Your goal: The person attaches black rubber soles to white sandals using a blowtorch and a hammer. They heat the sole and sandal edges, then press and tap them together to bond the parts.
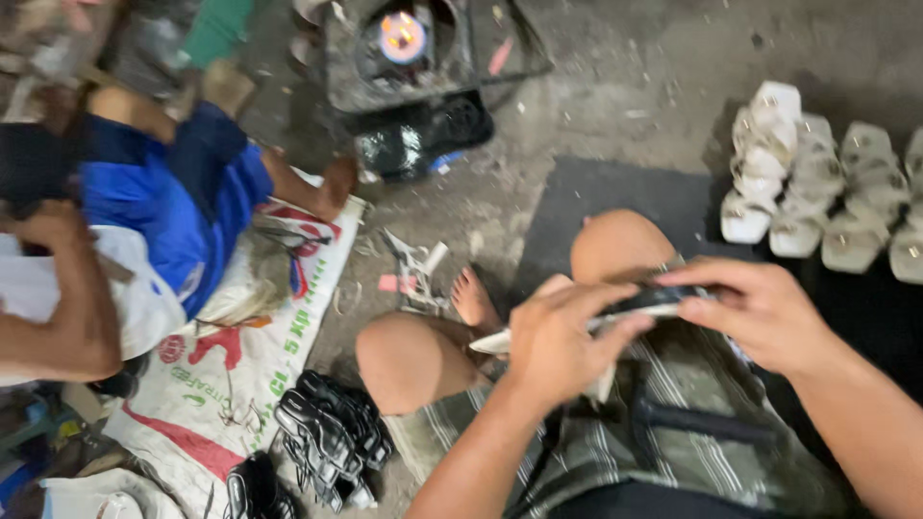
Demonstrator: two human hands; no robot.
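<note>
- The left hand (553, 341) and right hand (760, 312) meet over the person's lap, both pinching a flat sandal sole (625, 309) from opposite ends, fingers pressed on its dark top.
- Left wrist bent inward; right forearm comes in from the side.
- A heap of black straps (327, 437) lies on the floor beside the knee, seemingly waiting.
- Farther off, rows of finished-looking white sandals (817, 197) suggest work is well underway.
- A lit stove (402, 43) stands beyond.
</note>
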